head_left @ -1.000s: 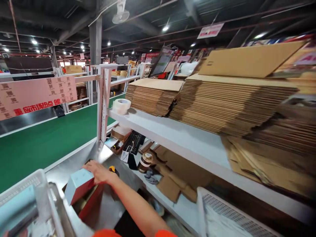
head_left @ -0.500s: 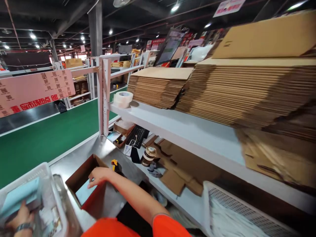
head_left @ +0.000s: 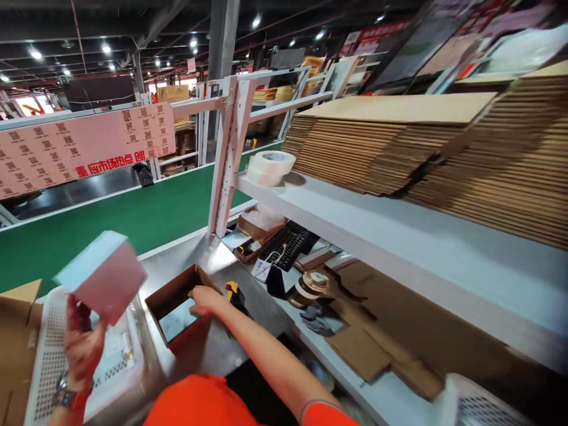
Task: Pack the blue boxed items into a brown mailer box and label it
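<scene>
My left hand [head_left: 84, 343] grips a small box [head_left: 109, 278], pale blue on one face and pinkish on another, tilted and held up over a white plastic basket [head_left: 141, 349]. Its edges are blurred. An open cardboard box [head_left: 189, 340] stands on the metal table, with a pale blue item [head_left: 176, 319] at its bottom. My right hand [head_left: 206, 300] is closed over the right wall of that cardboard box; its fingertips are partly hidden inside. A yellow and black tape dispenser or cutter [head_left: 234, 294] lies just right of this hand.
A green conveyor belt [head_left: 177, 198] runs behind the metal table [head_left: 208, 251]. To the right, a white shelf [head_left: 355, 216] carries tape rolls [head_left: 268, 168] and stacked flat cardboard [head_left: 355, 151]. Beneath are a keyboard [head_left: 288, 242] and brown tape [head_left: 308, 289]. Cardboard [head_left: 15, 349] stands far left.
My left hand has lifted the small box up out of the white basket. My right hand stays at the cardboard box. The view has swung left.
</scene>
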Motion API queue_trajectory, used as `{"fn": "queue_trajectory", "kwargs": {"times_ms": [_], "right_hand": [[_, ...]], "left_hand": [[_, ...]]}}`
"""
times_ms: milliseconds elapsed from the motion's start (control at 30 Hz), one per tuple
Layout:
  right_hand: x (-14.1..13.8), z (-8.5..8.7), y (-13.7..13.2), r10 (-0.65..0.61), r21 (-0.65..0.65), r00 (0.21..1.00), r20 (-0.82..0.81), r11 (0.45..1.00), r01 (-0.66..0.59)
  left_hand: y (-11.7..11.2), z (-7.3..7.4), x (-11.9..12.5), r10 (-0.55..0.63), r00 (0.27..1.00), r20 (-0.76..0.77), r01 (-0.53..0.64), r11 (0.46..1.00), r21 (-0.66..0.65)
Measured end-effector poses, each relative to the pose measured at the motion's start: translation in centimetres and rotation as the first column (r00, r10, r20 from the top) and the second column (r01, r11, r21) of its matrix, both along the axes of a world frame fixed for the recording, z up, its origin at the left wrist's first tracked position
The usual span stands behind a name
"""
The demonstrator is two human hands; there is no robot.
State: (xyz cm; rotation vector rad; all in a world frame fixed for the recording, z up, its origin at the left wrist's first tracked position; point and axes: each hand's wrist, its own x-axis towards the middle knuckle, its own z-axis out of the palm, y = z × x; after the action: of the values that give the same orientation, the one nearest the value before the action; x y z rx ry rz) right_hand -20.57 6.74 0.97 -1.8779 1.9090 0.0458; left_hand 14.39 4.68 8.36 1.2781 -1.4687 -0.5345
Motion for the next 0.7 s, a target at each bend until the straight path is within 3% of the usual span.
{"fn": "queue_trajectory", "kwargs": {"times_ms": [67,133,200,367,500,600,700], "right_hand": [[0.7,0.5,0.5,-0.045,-0.044,0.996,-0.082,0.998,0.041],[1.2,1.1,1.5,-0.06,-0.086,0.991,-0.119,0.995,0.05],[1.2,1.5,2.7,-0.047,-0.114,0.993,-0.108,0.993,0.034],[0.1,1.0,5.7,0.069,-0.219,0.997,-0.043,0.973,-0.077],[-0.4,-0.7,6.8,0.106,-0.36,0.994,0.041,0.929,-0.084],[-0.2,-1.8,7.0,0.098,-0.445,0.991,0.089,0.894,-0.049],[-0.1,-2.4,7.1,0.099,-0.492,0.991,0.087,0.869,-0.044]], "left_hand": [[1.1,0.3,-2.7,-0.235,0.961,0.147,0.239,0.971,-0.012],[1.2,0.0,-5.3,-0.44,0.832,0.337,0.466,0.885,0.002],[0.3,-0.9,-7.3,-0.519,0.699,0.492,0.57,0.82,0.054],[-2.4,-3.7,-10.7,-0.509,0.466,0.724,0.544,0.81,0.22],[-3.1,-4.4,-13.5,-0.518,0.325,0.791,0.534,0.791,0.299],[-3.1,-3.8,-14.9,-0.486,0.268,0.832,0.54,0.791,0.288],[-2.6,-3.5,-15.3,-0.429,0.291,0.855,0.561,0.8,0.211]]}}
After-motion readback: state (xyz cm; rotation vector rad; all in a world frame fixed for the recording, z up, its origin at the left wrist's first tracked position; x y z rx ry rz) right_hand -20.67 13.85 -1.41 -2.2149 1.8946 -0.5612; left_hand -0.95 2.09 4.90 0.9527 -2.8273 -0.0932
